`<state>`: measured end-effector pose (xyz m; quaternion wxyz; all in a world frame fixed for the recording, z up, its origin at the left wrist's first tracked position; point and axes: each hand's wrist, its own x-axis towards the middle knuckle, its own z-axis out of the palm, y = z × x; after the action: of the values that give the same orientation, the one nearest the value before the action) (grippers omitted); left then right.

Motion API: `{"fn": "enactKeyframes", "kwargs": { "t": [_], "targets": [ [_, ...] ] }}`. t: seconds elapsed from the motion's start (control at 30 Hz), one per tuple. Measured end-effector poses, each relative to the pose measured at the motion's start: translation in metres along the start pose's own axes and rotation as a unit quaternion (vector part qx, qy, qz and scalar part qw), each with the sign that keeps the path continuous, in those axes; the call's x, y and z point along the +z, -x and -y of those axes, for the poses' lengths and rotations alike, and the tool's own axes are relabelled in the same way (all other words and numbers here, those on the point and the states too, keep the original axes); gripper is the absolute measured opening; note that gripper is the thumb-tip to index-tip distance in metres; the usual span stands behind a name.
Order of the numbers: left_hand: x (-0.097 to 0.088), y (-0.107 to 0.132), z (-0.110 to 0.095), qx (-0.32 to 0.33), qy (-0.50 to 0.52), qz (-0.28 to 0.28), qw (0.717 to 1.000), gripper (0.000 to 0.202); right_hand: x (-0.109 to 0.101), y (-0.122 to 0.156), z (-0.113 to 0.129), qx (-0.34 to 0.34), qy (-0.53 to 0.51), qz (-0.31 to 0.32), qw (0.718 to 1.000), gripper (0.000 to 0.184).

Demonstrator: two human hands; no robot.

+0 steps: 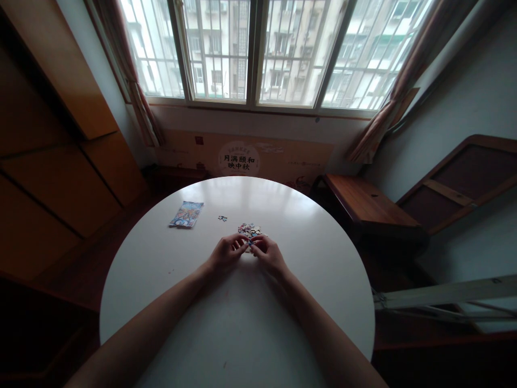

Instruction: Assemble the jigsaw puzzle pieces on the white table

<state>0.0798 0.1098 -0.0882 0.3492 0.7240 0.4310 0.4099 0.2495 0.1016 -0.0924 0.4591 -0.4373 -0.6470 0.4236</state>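
On one white worktop (234, 334), my left hand (226, 251) and right hand (268, 253) have their grip pinched on one small blue piece (250, 243), at one puzzle pile (253, 230) too jumbled to count. Beyond: one small cluster (222, 218), one picture sheet (187, 214), two curtains (141, 108).

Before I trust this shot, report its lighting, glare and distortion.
Head view: bright window, dim cabinet; head view: glare on the table, far side; head view: curtains splay outward, wide-angle style; head view: puzzle pieces too small for detail.
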Motion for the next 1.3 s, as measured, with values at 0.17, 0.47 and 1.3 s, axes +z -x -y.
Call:
{"fn": "enactKeyframes", "kwargs": {
  "t": [0.17, 0.47, 1.3],
  "targets": [
    [0.0003, -0.0003, 0.0014, 0.001, -0.005, -0.003, 1.000, 0.025, 0.0004, -0.0005, -0.0006, -0.002, -0.011, -0.004, 1.000, 0.020],
    [0.0008, -0.0001, 0.0036, 0.004, -0.009, -0.018, 1.000, 0.023, 0.0002, -0.0001, -0.0038, -0.003, -0.034, 0.004, 0.999, 0.026],
    [0.0002, 0.0026, 0.0001, 0.058, -0.059, -0.015, 0.996, 0.020, 0.0010, -0.0028, -0.0010, 0.012, -0.056, -0.053, 0.997, 0.023]
  ]
}}
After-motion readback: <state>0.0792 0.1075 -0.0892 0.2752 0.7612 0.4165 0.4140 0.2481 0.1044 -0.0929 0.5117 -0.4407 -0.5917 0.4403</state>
